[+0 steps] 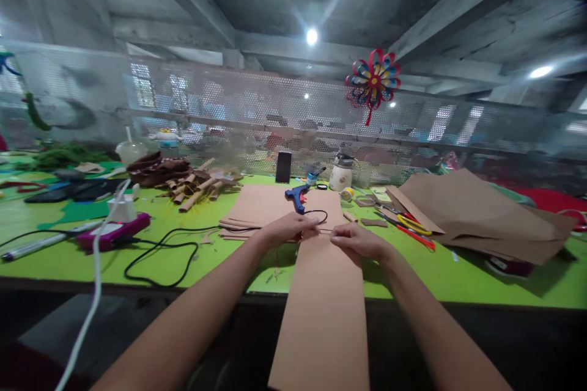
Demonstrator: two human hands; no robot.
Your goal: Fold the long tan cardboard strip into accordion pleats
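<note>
Brown strip [328, 305], one, overhangs the desk [435, 275] at its front edge, gripped by left hand [285, 227] and right hand [360, 239]; beyond, one glue gun [297, 197] and one bottle [342, 176], contents hidden.

Lime green table [477, 284], stacked tan sheets [259, 203], purple power strip [110, 234], white bottle [342, 178].

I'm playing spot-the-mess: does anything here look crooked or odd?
Yes: the brown paper pile on the right looks askew, slanting in uneven layers, and a black cord loops loosely on the green table.
</note>
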